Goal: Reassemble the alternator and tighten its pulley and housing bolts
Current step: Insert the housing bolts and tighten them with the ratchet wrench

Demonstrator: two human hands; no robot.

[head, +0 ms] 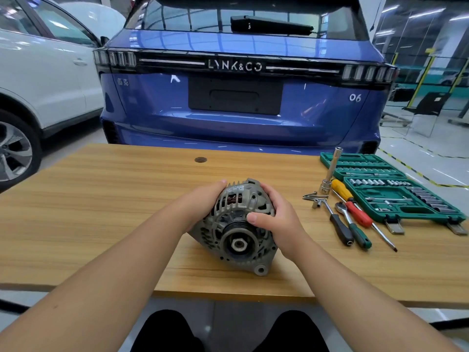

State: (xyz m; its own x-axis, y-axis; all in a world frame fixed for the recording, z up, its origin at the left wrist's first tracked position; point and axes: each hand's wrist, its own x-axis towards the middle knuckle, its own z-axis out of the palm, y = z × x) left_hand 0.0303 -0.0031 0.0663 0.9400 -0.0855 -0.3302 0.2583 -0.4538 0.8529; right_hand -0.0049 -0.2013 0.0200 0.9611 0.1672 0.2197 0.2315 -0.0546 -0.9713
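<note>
A grey alternator lies on its side in the middle of the wooden table, its black pulley and hex nut facing me. My left hand grips the housing from the left, fingers curled over its top. From the right, my right hand wraps around it, the thumb resting on the housing just above the pulley. Several long bolts lie loose on the table to the right of the alternator.
Right of the alternator lie a socket extension, a ratchet, a black-handled driver and two screwdrivers with yellow and red handles. An open green socket case sits at the far right. A blue car stands behind the table.
</note>
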